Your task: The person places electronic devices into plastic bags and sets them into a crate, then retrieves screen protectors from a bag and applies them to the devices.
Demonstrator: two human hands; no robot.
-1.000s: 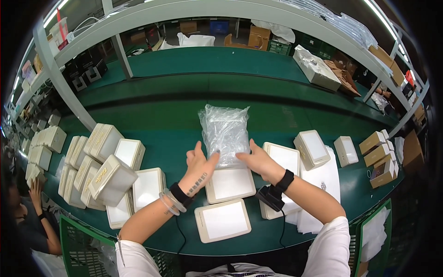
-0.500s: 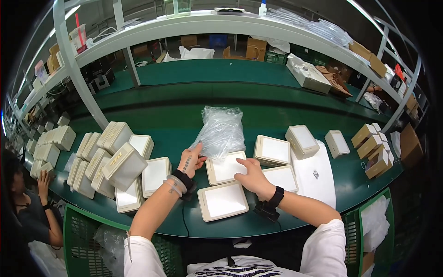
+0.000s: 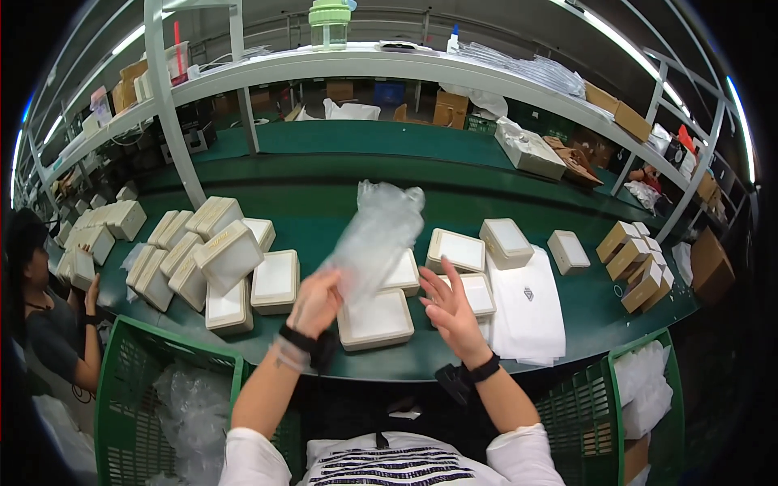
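Observation:
Pinched in my left hand (image 3: 318, 301) is the near edge of a clear plastic bag (image 3: 381, 227), which is smeared by motion and stretches away over the table. Beneath and beside it lie two flat cream boxes with white tops, a nearer one (image 3: 377, 318) and a farther one (image 3: 403, 275) that the bag partly covers. My right hand (image 3: 455, 312) hovers just right of these boxes, fingers spread and holding nothing. Past its fingers sit another cream box (image 3: 456, 249) and a lower one (image 3: 476, 295), partly hidden by the hand.
Several cream boxes (image 3: 231, 257) are heaped at left, and a taller box (image 3: 508, 243) stands at right beside flat white bags (image 3: 527, 316). Small boxes (image 3: 640, 263) fill the far right. Green crates (image 3: 235, 364) flank me. A shelf (image 3: 389, 61) spans the back; another person (image 3: 61, 308) works at left.
My left hand has taken the plastic bag and drawn it toward me. My right hand has come off the farther box and opened beside it. The view has tilted up slightly.

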